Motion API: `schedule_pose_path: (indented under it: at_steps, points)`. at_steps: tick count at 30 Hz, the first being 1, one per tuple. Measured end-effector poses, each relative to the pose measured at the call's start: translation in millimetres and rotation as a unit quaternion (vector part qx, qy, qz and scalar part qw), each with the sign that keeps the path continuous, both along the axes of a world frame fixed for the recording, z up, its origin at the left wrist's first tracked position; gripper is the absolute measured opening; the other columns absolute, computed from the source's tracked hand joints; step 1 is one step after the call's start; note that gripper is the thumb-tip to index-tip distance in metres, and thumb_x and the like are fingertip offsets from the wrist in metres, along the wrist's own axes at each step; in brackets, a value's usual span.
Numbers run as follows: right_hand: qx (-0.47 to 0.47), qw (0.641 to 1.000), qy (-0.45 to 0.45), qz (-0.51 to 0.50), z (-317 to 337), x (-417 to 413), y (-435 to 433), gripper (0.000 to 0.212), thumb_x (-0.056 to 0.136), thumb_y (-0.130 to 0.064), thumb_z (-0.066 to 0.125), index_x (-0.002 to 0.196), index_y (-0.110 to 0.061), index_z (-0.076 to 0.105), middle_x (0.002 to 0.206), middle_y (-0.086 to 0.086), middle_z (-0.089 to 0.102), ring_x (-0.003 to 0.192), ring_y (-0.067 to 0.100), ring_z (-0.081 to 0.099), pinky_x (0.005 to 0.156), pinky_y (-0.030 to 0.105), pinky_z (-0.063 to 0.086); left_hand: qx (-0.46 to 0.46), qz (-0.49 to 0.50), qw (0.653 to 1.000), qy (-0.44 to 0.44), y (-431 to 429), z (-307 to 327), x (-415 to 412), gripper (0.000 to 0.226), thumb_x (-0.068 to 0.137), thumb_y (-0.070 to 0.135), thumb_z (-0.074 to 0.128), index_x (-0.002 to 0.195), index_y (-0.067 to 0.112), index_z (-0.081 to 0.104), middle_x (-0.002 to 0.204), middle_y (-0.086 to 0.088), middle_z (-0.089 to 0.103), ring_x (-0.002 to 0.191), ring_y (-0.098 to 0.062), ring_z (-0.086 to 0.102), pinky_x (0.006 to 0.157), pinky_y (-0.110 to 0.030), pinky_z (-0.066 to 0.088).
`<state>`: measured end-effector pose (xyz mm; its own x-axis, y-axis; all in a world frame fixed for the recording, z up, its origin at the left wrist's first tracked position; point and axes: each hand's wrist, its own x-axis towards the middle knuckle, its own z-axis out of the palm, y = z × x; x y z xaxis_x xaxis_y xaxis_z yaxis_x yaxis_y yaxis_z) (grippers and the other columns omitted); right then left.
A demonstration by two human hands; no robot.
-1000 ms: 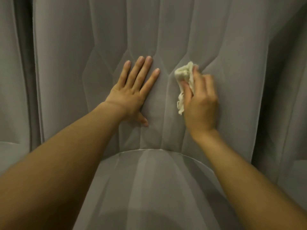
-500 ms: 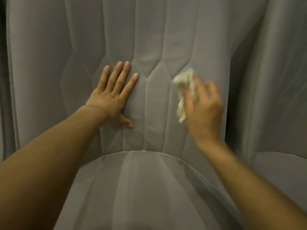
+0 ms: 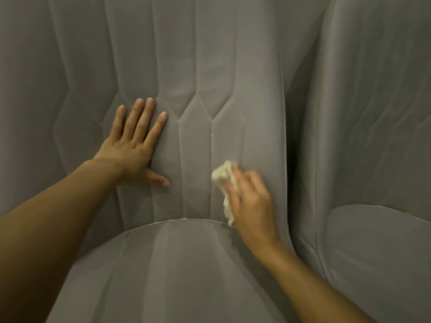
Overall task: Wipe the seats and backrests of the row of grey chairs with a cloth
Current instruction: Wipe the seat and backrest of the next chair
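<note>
A grey quilted backrest (image 3: pixel 210 66) fills the upper view, with its rounded seat (image 3: pixel 175 276) below. My left hand (image 3: pixel 133 145) lies flat on the backrest left of centre, fingers straight and spread. My right hand (image 3: pixel 251 201) grips a crumpled cream cloth (image 3: pixel 225 180) and presses it against the lower right part of the backrest, just above the seam where the backrest meets the seat. A strip of the cloth hangs down beside my palm.
A second grey chair (image 3: pixel 373 113) stands directly to the right, with its own seat (image 3: pixel 377 252) at the lower right. A dark narrow gap (image 3: pixel 292 171) separates the two backrests.
My right hand has swept the cloth down the backrest toward the seat seam. The view has shifted right, showing more of the neighbouring chair. My left hand stays flat on the backrest.
</note>
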<state>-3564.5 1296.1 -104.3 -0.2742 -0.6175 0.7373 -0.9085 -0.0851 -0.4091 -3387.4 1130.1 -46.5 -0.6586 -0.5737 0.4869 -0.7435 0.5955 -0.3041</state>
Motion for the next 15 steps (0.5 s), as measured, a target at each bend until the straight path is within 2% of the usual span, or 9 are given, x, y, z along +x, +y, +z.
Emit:
schedule_pose_path:
  at_steps: [2,3,4,7,9,12,15]
  points:
    - [-0.162,0.985,-0.018,-0.063,48,-14,-8,0.035,0.084,-0.013,0.064,0.115,0.001,0.062,0.082,0.020,0.057,0.068,0.022,0.053,0.065,0.027,0.040,-0.008,-0.011,1.000,0.028,5,0,-3,0.144,0.043,0.078,0.068,0.147,0.006,-0.001,0.153,-0.019,-0.006,0.141,-0.022,-0.026,0.110,-0.037,-0.025]
    - [-0.216,0.972,-0.021,-0.092,71,-26,-12,0.034,0.083,-0.014,0.064,0.114,0.001,0.063,0.081,0.019,0.056,0.068,0.018,0.050,0.065,0.026,0.037,-0.004,-0.017,0.999,0.039,9,0,-7,0.142,0.043,0.078,0.066,0.147,0.005,0.003,0.153,-0.020,-0.002,0.143,-0.026,-0.017,0.110,-0.038,-0.024]
    - [-0.229,0.967,-0.027,-0.110,92,-37,-16,0.034,0.084,-0.015,0.064,0.114,0.000,0.063,0.083,0.019,0.055,0.070,0.017,0.049,0.066,0.026,0.036,0.006,-0.020,0.999,0.048,13,2,-12,0.141,0.043,0.078,0.065,0.147,0.007,0.001,0.154,-0.019,-0.003,0.144,-0.029,-0.010,0.109,-0.039,-0.026]
    - [-0.169,0.973,-0.068,-0.138,95,-62,-18,0.027,0.088,-0.015,0.059,0.108,0.002,0.065,0.087,0.021,0.055,0.078,0.031,0.055,0.069,0.030,0.035,0.031,-0.037,0.997,0.064,23,14,-35,0.141,0.047,0.078,0.067,0.144,0.017,-0.016,0.150,-0.010,-0.022,0.141,-0.024,-0.021,0.102,-0.041,-0.033]
    - [-0.153,0.980,-0.034,-0.125,67,-62,-7,0.029,0.088,-0.015,0.059,0.113,0.001,0.063,0.084,0.020,0.055,0.076,0.033,0.055,0.071,0.034,0.040,0.017,-0.053,0.996,0.072,25,26,-51,0.140,0.049,0.078,0.065,0.141,0.019,-0.024,0.147,-0.006,-0.030,0.136,-0.020,-0.032,0.100,-0.042,-0.034]
    - [-0.121,0.991,0.006,-0.058,37,-60,16,0.037,0.089,-0.020,0.056,0.122,-0.003,0.059,0.084,0.016,0.056,0.071,0.034,0.059,0.069,0.045,0.051,0.014,-0.080,0.993,0.087,30,49,-75,0.139,0.051,0.081,0.059,0.137,0.019,-0.030,0.150,-0.006,-0.032,0.131,-0.017,-0.038,0.101,-0.044,-0.032]
    - [-0.100,0.995,-0.018,-0.025,48,-62,20,0.035,0.090,-0.018,0.056,0.123,-0.005,0.059,0.087,0.013,0.055,0.070,0.032,0.060,0.064,0.044,0.051,0.024,-0.101,0.991,0.089,34,76,-103,0.142,0.051,0.083,0.057,0.138,0.017,-0.035,0.153,-0.009,-0.032,0.130,-0.017,-0.040,0.107,-0.048,-0.024]
